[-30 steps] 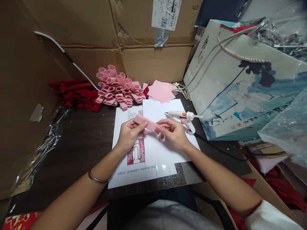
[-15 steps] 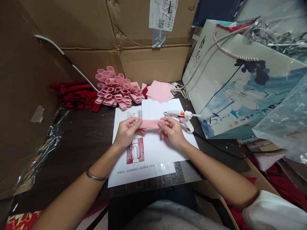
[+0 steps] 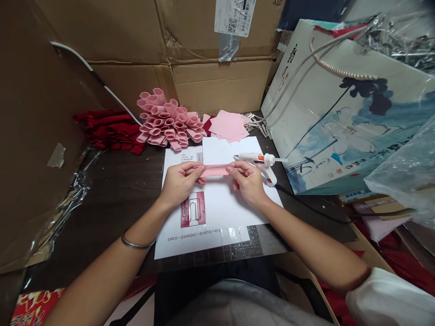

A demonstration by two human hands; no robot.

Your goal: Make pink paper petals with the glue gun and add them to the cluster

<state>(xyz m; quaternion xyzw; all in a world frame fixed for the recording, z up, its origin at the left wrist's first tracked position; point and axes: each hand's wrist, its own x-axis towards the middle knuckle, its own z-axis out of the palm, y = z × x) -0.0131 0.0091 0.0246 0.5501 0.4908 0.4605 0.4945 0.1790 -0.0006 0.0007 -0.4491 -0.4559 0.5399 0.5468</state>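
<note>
My left hand and my right hand hold the two ends of a strip of pink paper, which lies level between them, just above the white sheets. Fingers and thumbs pinch it from both sides, hiding its ends. A white and orange hot glue gun lies on its side just beyond my right hand, not touched. Under my hands lies a white printed sheet with a red diagram, partly covered by a plain white sheet.
Behind the papers stand a flower of rolled pink paper and a stack of pink paper squares. Red fabric lies to the left. Metal clips and a lotus-printed gift bag are right; cardboard boxes rise behind.
The pink strip has turned from a slant, its right end low, to level. Both hands have shifted their grip to its ends, and it now looks narrower.
</note>
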